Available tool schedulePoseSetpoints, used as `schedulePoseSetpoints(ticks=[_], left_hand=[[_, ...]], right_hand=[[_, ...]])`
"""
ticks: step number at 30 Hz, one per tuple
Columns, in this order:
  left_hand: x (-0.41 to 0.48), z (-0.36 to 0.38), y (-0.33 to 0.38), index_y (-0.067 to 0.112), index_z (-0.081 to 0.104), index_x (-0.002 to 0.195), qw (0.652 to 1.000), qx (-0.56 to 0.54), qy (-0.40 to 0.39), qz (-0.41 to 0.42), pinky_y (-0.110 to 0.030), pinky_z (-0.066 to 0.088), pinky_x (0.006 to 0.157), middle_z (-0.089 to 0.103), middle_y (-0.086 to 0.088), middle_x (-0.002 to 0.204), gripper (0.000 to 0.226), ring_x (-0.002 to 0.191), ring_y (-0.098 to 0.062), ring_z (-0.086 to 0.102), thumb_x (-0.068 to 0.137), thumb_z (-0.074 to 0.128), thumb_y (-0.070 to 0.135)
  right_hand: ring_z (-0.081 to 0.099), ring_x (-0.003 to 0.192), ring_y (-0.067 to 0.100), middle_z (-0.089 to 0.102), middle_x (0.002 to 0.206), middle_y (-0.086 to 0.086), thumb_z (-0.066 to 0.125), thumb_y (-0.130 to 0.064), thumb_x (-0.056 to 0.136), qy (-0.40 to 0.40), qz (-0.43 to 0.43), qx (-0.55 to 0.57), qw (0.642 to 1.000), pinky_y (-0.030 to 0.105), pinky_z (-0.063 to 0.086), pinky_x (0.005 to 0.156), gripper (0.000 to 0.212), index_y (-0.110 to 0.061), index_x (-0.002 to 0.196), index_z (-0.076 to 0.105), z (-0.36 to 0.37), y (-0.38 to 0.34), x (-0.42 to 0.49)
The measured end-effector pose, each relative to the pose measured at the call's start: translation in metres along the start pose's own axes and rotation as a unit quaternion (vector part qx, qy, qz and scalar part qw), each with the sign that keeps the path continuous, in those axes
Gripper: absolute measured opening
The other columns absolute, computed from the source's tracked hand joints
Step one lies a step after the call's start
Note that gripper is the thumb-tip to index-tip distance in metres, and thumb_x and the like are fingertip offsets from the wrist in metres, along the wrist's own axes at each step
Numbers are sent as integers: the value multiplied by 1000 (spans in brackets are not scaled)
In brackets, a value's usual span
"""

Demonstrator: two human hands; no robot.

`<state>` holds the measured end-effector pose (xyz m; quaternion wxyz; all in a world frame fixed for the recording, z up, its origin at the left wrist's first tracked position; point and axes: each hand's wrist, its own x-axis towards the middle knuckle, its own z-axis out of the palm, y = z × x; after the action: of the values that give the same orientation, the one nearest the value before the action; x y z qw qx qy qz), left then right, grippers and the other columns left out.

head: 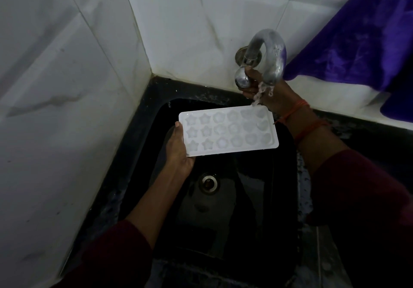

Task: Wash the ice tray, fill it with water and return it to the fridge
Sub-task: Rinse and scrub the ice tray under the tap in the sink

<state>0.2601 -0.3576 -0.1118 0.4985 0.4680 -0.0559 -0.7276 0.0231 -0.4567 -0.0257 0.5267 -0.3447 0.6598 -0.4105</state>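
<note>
A: White plastic ice tray [228,130], held by one end in the left hand [178,149] fingers over the black sink [223,209]. Risk?

B: It may tip and spill; the right hand [266,91] fingers grip the tap knob [242,79], water splashing.

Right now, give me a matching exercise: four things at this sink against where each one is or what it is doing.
Things:
1. ice tray
2. left hand
3. right hand
4. purple cloth

States:
A. on the tap knob
B. hanging at the upper right
C. held over the black sink, water falling on one corner
D. gripping the tray's short edge

Pairs: 1-C, 2-D, 3-A, 4-B
</note>
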Motion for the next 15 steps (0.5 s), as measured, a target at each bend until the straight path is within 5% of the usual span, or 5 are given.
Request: schedulePoseSetpoints(ticks=[3, 10, 15], left_hand=[[0, 0, -3, 7, 64, 133, 1000, -4, 2, -6, -63, 48, 105, 71, -19, 126, 54, 117, -40, 68, 102, 51, 49], [-2, 0, -8, 8, 63, 133, 1000, 0, 4, -9, -61, 51, 102, 71, -18, 126, 52, 115, -38, 69, 104, 48, 47], [-4, 0, -11, 8, 62, 135, 1000, -2, -5, -6, -64, 48, 104, 70, -19, 128, 53, 118, -39, 67, 103, 49, 48]], right_hand=[[69, 104, 32, 69, 113, 22, 67, -21, 93, -16, 6, 13, 1000, 44, 55, 97, 25, -2, 110, 67, -2, 0, 7], [54, 130, 40, 54, 141, 28, 52, -8, 102, 2, 27, 43, 999, 50, 46, 110, 36, 7, 135, 52, -2, 1, 2], [65, 117, 31, 65, 128, 23, 61, -11, 99, -22, 41, 82, 995, 46, 52, 104, 19, -1, 114, 66, -4, -1, 5]])
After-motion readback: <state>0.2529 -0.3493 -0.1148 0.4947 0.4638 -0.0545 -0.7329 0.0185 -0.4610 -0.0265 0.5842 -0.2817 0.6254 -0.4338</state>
